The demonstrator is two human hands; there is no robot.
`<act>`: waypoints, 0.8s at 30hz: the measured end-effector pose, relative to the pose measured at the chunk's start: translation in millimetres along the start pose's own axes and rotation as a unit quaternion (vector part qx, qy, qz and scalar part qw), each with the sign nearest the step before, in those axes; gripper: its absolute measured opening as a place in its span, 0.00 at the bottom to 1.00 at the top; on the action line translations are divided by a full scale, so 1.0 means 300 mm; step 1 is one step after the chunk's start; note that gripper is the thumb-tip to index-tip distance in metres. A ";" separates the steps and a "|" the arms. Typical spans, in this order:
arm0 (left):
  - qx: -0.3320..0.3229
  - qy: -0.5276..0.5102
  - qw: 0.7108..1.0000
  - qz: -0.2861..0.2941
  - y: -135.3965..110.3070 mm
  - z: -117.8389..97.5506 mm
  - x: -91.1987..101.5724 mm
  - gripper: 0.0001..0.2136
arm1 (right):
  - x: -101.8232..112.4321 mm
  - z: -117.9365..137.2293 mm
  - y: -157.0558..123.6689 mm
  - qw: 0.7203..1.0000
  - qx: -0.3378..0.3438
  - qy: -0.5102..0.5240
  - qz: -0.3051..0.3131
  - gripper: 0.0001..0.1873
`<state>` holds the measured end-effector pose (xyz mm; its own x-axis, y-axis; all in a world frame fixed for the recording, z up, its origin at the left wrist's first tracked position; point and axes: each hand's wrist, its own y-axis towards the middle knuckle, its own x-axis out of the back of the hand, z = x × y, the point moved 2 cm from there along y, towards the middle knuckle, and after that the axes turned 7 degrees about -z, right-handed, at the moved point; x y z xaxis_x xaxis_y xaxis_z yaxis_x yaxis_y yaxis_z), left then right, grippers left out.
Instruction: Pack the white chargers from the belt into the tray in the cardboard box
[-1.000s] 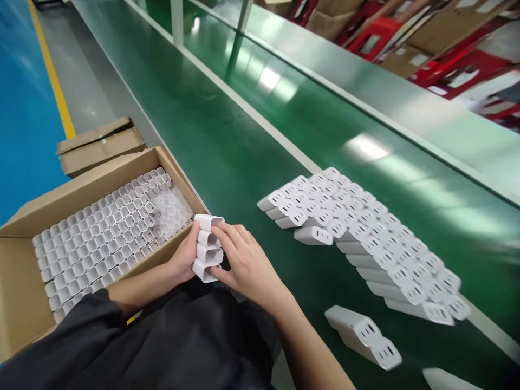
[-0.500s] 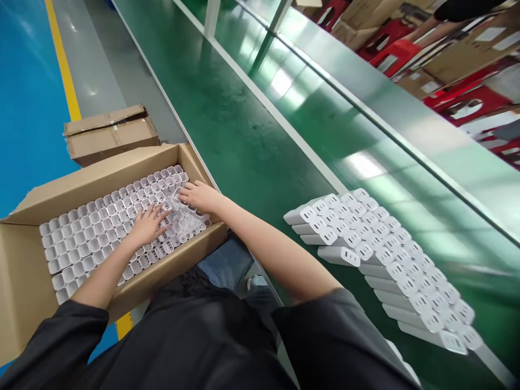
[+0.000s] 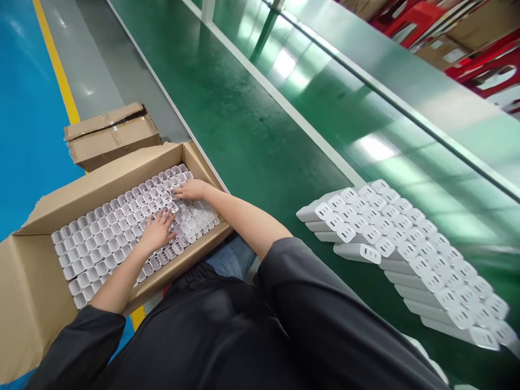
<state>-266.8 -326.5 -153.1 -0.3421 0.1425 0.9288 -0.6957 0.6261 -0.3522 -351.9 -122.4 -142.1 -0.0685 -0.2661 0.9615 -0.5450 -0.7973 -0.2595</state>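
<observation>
A large cardboard box (image 3: 30, 287) holds rows of white plastic housings (image 3: 101, 233), upright with hollow, open tops. My left hand (image 3: 157, 232) rests on these rows, palm down, fingers spread, its fingertips touching housings near the right part of the box. Just to its right, my right hand (image 3: 193, 189) reaches over the box's right end. Its fingers are drawn together at the rim of one housing, which they partly hide. Clear plastic film (image 3: 193, 211) seems to lie over the housings below my right hand.
On the green conveyor belt (image 3: 252, 146), to my right, lies a stack of white slotted housings (image 3: 390, 227), end faces up. Behind the open box stands a closed carton (image 3: 111, 132). Red stools (image 3: 418, 21) and cartons are beyond the metal ledge (image 3: 406, 81).
My right hand has shifted slightly left across the housings, and its fingers have drawn closer together. My left hand stays spread on the rows. The whole view has turned a little.
</observation>
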 end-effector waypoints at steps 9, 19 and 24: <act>0.000 -0.019 1.000 -0.009 0.006 0.010 -0.020 0.30 | -0.048 0.008 0.004 1.000 -0.017 0.012 -0.010 0.24; -0.005 -0.030 0.999 -0.023 0.011 0.017 -0.029 0.30 | 0.044 0.050 -0.029 0.982 -0.160 0.075 -0.064 0.24; -0.008 -0.043 0.999 -0.031 0.011 0.018 -0.037 0.30 | 0.015 0.198 -0.027 0.955 -0.256 0.148 0.003 0.13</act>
<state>-268.7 -330.1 -165.1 -0.3523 0.0371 0.9351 -0.7069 0.6443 -0.2919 -298.2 -149.4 -141.1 -0.2654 -0.0440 0.9631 -0.8756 -0.4070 -0.2599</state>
